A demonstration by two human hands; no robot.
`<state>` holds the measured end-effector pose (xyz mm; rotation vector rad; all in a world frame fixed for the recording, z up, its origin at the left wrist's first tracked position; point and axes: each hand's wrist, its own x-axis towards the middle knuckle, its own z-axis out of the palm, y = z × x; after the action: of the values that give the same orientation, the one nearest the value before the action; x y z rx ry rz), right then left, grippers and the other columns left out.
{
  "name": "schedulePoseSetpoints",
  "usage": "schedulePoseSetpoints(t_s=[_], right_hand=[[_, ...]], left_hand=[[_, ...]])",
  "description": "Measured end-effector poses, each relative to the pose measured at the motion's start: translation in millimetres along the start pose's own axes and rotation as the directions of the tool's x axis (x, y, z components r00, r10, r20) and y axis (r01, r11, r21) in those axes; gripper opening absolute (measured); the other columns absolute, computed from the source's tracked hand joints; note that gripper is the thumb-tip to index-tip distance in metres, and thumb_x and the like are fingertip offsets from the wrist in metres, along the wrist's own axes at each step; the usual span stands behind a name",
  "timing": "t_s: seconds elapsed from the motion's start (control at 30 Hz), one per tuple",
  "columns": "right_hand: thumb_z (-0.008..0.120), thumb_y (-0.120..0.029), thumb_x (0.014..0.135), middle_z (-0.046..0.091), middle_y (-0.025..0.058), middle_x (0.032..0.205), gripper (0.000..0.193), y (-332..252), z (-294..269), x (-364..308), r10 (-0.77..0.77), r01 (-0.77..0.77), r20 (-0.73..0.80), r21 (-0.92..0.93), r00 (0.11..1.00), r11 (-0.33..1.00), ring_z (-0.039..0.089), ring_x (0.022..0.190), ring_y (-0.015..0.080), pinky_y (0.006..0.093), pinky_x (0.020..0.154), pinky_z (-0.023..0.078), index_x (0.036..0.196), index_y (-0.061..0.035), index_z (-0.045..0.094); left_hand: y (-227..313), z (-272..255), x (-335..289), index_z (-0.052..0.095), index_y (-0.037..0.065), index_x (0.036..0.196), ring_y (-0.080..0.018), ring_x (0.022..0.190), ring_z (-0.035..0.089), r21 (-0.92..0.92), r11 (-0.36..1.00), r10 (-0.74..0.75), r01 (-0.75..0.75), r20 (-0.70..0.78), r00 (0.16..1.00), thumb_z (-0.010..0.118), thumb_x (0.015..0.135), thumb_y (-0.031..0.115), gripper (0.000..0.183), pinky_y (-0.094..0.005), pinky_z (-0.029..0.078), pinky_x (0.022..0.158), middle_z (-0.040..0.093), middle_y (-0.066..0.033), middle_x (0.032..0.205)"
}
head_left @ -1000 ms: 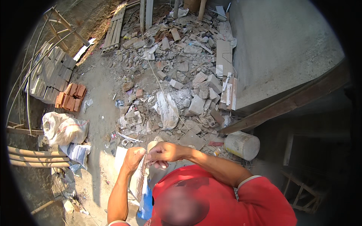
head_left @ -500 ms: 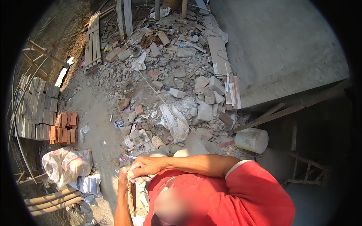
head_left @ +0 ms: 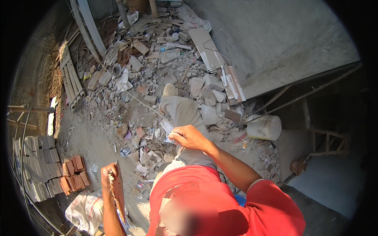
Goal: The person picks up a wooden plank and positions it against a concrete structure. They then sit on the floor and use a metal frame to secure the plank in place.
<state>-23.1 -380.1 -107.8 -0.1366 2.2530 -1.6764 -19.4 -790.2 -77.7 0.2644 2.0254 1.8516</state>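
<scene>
My left hand (head_left: 108, 177) is at the lower left, its fingers closed round a thin brown board (head_left: 120, 187) with a ragged, pale, splintered edge. The board stands nearly on edge and runs back along my forearm. My right hand (head_left: 191, 137) is out in front of me, above my raised grey-trousered leg (head_left: 183, 112). Its fingers are curled in with the thumb along them, and whatever they may hold is hidden. A perforated beige clog (head_left: 170, 90) is on the foot ahead, on the rubble.
Broken concrete and brick rubble (head_left: 149, 99) covers the ground ahead. Stacked grey blocks (head_left: 37, 165) and red bricks (head_left: 75, 175) stand left, near white sacks (head_left: 84, 212). Right are a whitish bucket (head_left: 264, 127), slanting poles (head_left: 303, 100) and a concrete slab (head_left: 275, 43). Thin cord (head_left: 130, 94) crosses the rubble.
My hands, together before, are now apart: the left moved left with the board, the right moved forward and right. One leg has stepped forward onto the rubble, and the view has turned.
</scene>
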Motion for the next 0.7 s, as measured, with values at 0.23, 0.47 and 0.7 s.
schedulePoseSetpoints(t_s=[0.23,0.47,0.7], right_hand=[[0.066,-0.029,0.089,0.067,0.0223,0.115,0.048,175,-149,62,0.241,-0.495,-0.655,-0.233,0.716,0.837,0.065,0.107,0.0353,0.0433,0.093,0.049,0.131,-0.0052,0.062],[0.063,-0.016,0.091,0.07,0.0097,0.103,0.047,462,-280,170,0.743,-0.66,-0.614,0.446,0.267,0.605,0.066,0.078,0.0164,0.0304,0.059,0.056,0.135,-0.0004,0.057],[0.064,-0.019,0.086,0.069,0.0265,0.113,0.051,647,-359,269,0.683,-0.739,-0.727,0.423,0.068,0.524,0.065,0.109,0.042,0.0447,0.097,0.05,0.131,0.0031,0.058]], left_hand=[[17,-47,217,0.054,0.008,0.066,-0.0148,0.059,0.042,-0.309,0.932,0.226,-0.19,0.087,0.97,0.025,0.105,0.06,0.071,-0.0293,0.038,0.058,0.045,-0.0029,0.062],[10,-19,556,0.054,0.012,0.067,-0.0153,0.062,0.046,-0.266,0.964,0.071,-0.024,0.168,0.983,0.02,0.103,0.062,0.071,-0.0321,0.042,0.071,0.05,-0.0016,0.062],[-55,17,786,0.054,0.013,0.067,-0.0152,0.062,0.046,-0.275,0.957,-0.013,0.098,0.295,0.955,0.021,0.103,0.063,0.07,-0.0322,0.042,0.073,0.051,-0.0012,0.063]])
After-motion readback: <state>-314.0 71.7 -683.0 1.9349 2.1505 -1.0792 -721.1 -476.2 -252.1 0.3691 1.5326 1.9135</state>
